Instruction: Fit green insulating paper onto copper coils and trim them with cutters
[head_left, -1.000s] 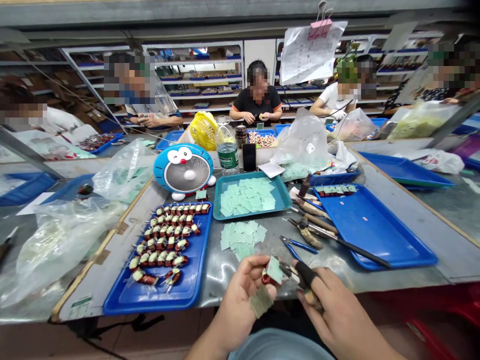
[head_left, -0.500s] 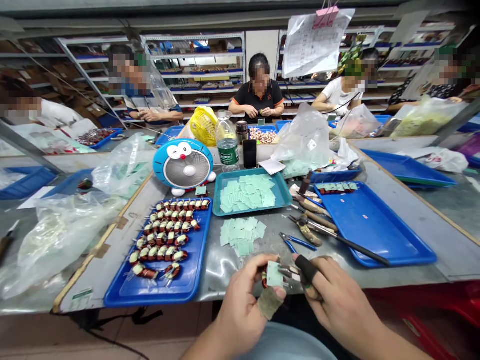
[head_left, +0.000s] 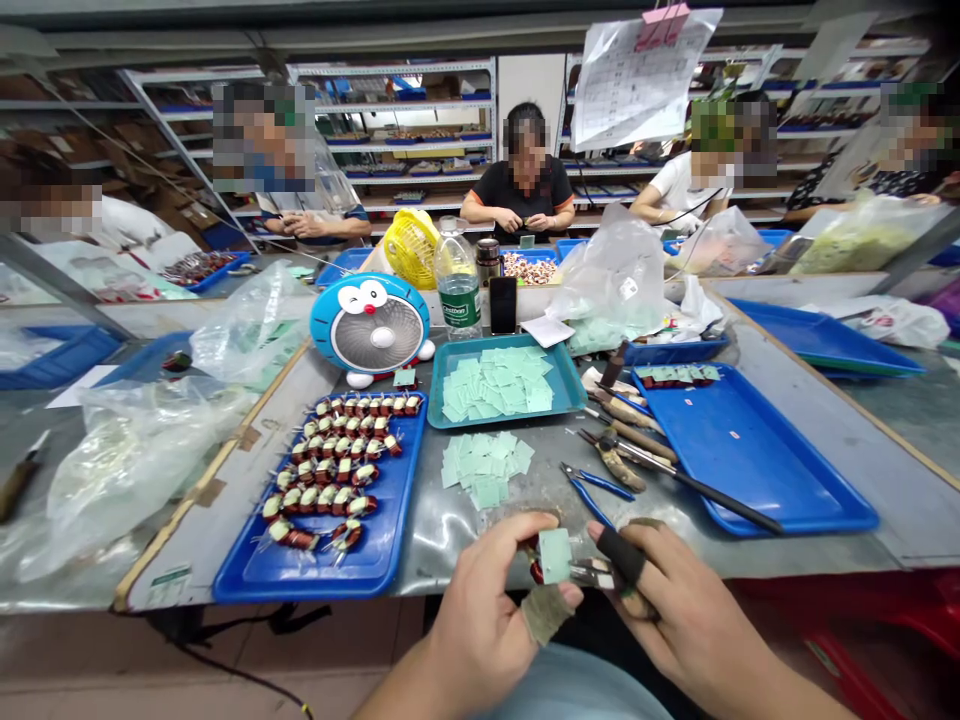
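My left hand (head_left: pixel 484 605), with tape round its thumb, is closed on a copper-wound coil (head_left: pixel 535 570) near the table's front edge. A pale green square plate (head_left: pixel 555 556) covers the coil's near side. My right hand (head_left: pixel 675 590), with a black sleeve on one finger, grips a pair of pliers (head_left: pixel 596 573) whose jaws are at the plate's right edge. Whether the jaws pinch a wire is too small to tell. Beyond my hands lies a loose pile of green plates (head_left: pixel 487 468). More fill a teal tray (head_left: pixel 433 405).
At left, a blue tray (head_left: pixel 315 578) holds rows of coils. Another blue tray (head_left: pixel 787 450) at right has several plated coils along its back. Blue-handled cutters (head_left: pixel 611 484) and other tools lie between. A cartoon fan (head_left: pixel 371 325) and bottle (head_left: pixel 457 290) stand behind; co-workers sit opposite.
The coil with its plate and the pliers have shifted slightly right. My left thumb sits a little lower against the plate. The view has moved slightly.
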